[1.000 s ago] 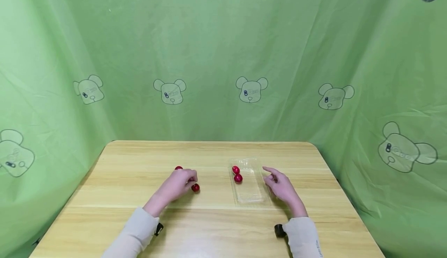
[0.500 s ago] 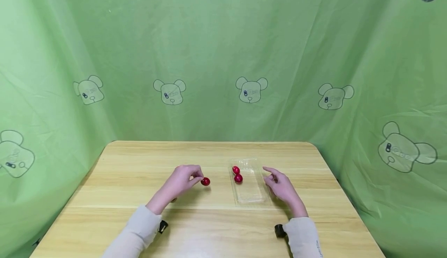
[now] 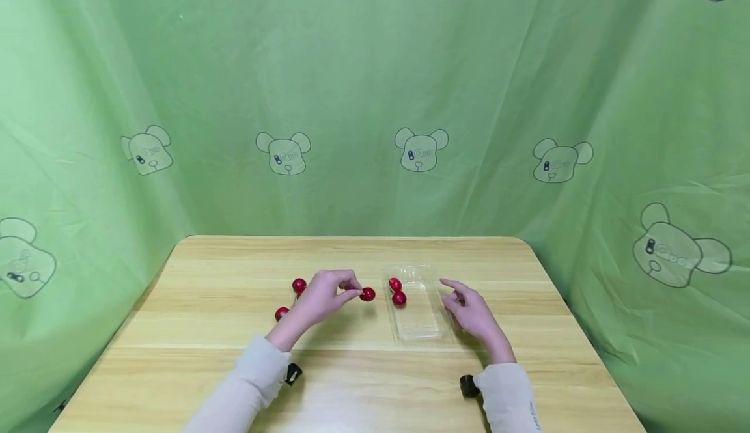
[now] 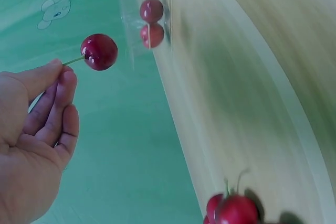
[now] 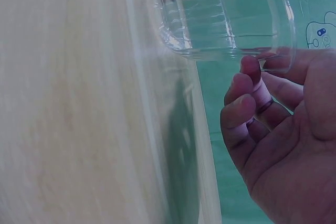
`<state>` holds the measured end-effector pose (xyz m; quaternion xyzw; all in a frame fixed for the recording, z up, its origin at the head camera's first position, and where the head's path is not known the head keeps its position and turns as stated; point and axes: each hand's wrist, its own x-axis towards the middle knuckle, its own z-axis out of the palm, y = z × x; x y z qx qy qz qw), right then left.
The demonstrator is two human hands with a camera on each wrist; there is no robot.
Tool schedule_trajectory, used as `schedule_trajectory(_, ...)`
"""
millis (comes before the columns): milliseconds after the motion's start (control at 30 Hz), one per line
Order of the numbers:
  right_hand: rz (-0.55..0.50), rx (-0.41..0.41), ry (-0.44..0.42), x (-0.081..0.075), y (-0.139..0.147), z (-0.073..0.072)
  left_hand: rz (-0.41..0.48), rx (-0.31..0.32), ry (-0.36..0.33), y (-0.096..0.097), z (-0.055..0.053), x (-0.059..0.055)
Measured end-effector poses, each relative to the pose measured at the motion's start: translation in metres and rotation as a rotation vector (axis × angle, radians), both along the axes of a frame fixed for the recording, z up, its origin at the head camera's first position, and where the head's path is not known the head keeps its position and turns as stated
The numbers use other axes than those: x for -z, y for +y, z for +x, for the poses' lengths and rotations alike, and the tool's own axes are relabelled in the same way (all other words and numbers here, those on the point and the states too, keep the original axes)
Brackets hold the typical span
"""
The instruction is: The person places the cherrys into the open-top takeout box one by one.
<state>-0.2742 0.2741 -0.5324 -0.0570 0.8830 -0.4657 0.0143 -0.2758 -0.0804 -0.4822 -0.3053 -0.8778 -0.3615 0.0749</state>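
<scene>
My left hand (image 3: 325, 296) pinches a dark red cherry (image 4: 98, 52) by its green stem between thumb and fingertips, clear of the table, left of a clear plastic box (image 3: 423, 338). The other fingers of that hand are loosely curled. Two cherries (image 3: 398, 292) lie inside the box near its left wall. My right hand (image 3: 472, 316) is at the box's right side. In the right wrist view its thumb and a fingertip (image 5: 250, 67) hold the clear rim, with the other fingers bent below.
More cherries lie on the wooden table (image 3: 375, 381) left of the left hand, one farther back (image 3: 299, 286) and one nearer (image 3: 282, 314), partly behind the wrist. A green curtain (image 3: 351, 94) with bear-head prints surrounds the table.
The left hand has lifted the cherry from the table by its stem and carried it right, toward the box. Cherries behind that hand have come into view. The right hand stays put.
</scene>
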Motion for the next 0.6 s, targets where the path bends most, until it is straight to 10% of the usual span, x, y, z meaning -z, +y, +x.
schedule_trajectory(600,0.018,0.015,-0.009,-0.002,0.0,0.002,0.108,0.069,-0.081,0.052,-0.012,0.015)
